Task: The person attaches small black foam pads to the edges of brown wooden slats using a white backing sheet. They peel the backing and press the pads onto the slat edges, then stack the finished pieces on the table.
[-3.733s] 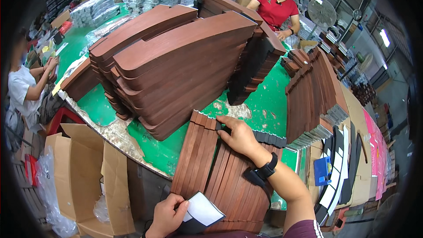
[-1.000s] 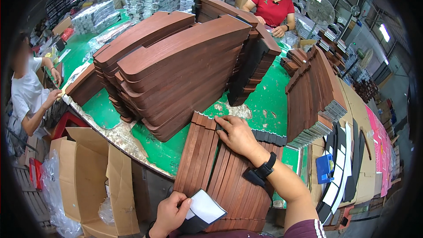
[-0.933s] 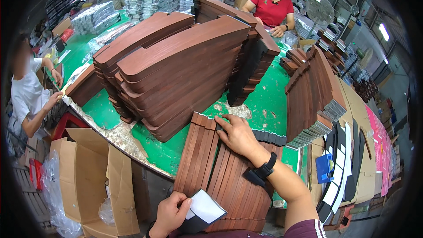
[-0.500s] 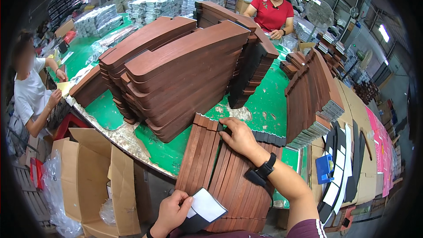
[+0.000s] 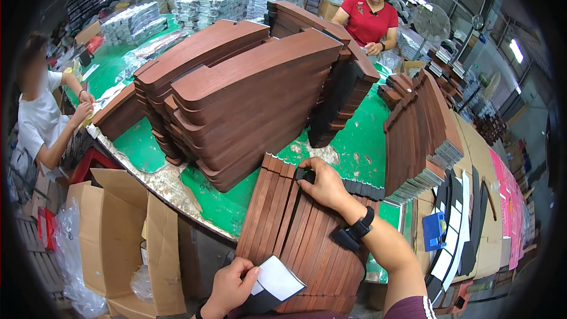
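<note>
My right hand [image 5: 326, 186] is closed in a pinch on a small black strip [image 5: 303, 175], at the far end of a row of brown wooden slats [image 5: 313, 230]. The slats lie side by side in front of me, a dark gap running between two groups of them. To the right of this hand, black pieces [image 5: 364, 189] cover the far slat ends; those to its left look bare. Low in the view, my left hand [image 5: 233, 283] grips a black sheet with white backing [image 5: 280, 276] between thumb and fingers, over the near slats.
Tall stacks of curved brown boards [image 5: 254, 88] stand on the green table [image 5: 248, 201], with another stack [image 5: 416, 136] at right. An open cardboard box [image 5: 127, 242] sits at lower left. A blue object [image 5: 434, 230] lies among black and white strips. Two people work across the table.
The black strip at my right fingertips now stands out more, with the fingers more curled around it. My left hand keeps its hold on the sheet. The left co-worker's hands have come together.
</note>
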`<state>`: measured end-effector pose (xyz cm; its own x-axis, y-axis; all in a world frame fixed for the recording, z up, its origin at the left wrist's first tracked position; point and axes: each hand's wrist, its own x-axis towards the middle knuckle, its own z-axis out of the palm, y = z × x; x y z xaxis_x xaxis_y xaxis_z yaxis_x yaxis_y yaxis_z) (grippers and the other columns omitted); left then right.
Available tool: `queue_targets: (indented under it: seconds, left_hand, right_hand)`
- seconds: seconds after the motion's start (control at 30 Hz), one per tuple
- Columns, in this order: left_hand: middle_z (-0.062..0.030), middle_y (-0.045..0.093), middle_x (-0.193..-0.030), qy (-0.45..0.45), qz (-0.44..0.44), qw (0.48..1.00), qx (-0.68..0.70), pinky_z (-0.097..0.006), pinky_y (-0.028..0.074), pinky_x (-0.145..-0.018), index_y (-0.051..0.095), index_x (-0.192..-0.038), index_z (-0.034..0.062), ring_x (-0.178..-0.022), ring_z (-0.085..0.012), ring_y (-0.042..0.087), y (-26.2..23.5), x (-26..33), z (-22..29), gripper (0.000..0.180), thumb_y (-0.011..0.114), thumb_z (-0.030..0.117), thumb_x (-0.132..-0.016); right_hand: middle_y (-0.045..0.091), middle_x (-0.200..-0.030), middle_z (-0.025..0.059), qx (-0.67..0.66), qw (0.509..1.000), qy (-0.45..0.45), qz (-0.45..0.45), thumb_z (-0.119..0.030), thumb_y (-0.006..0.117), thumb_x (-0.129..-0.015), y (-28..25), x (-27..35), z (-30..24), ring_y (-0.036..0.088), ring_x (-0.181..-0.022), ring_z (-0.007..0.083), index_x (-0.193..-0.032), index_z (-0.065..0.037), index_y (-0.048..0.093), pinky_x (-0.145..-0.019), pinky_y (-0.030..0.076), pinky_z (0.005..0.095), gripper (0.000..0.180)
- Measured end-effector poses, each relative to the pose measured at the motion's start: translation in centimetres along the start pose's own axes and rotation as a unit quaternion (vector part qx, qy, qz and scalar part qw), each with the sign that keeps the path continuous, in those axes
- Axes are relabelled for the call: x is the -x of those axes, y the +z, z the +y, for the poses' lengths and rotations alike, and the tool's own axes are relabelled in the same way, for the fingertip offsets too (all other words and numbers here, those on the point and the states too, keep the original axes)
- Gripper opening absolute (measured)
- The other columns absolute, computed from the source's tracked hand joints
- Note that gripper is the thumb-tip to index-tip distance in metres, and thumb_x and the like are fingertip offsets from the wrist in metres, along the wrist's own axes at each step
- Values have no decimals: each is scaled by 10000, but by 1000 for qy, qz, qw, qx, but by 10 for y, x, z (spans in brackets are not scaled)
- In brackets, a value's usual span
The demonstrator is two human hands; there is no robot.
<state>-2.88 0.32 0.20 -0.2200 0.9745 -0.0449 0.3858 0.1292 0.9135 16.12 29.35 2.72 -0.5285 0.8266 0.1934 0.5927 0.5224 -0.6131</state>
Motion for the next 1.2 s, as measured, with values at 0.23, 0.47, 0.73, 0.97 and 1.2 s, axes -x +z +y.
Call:
queue_targets:
  seconds: [0.23,0.47,0.73,0.97,1.2]
  left_hand:
    - [-134,704,-746,20,-3,1000,-9,-314,535,-636,614,-936,-24,-671,-174,691,2,-1,-4,196,704,146,-969]
    - [-138,700,-739,17,4,1000,5,-318,534,-630,614,-936,-21,-671,-181,693,1,0,-1,191,701,146,-970]
    - [-153,700,-770,0,2,1000,2,-387,550,-625,654,-932,19,-688,-319,718,1,-1,-1,239,705,250,-965]
    - [-150,698,-769,7,5,1000,-1,-388,544,-616,655,-932,22,-673,-319,708,0,-1,2,231,706,245,-963]
    - [-143,698,-764,1,5,1000,2,-387,541,-611,655,-927,25,-667,-316,705,2,-1,-1,228,704,244,-964]
  right_hand:
    - [697,-1185,157,-35,998,-36,30,-98,824,-799,10,1,18,681,-1122,354,-1134,-32,606,-962,537,415,405]
    - [692,-1135,194,1,999,-35,36,-121,816,-795,7,2,7,676,-1052,394,-1173,-22,634,-897,547,448,431]
    - [701,-1106,199,6,999,-21,31,-156,818,-802,7,2,4,688,-1021,393,-1170,-20,647,-873,551,455,428]
    - [702,-1104,206,-1,1000,4,23,-169,818,-802,6,2,4,691,-1021,395,-1162,-20,637,-874,552,455,430]
    - [710,-1109,197,12,1000,14,7,-189,814,-807,3,1,1,695,-1020,389,-1180,-21,651,-870,554,454,440]
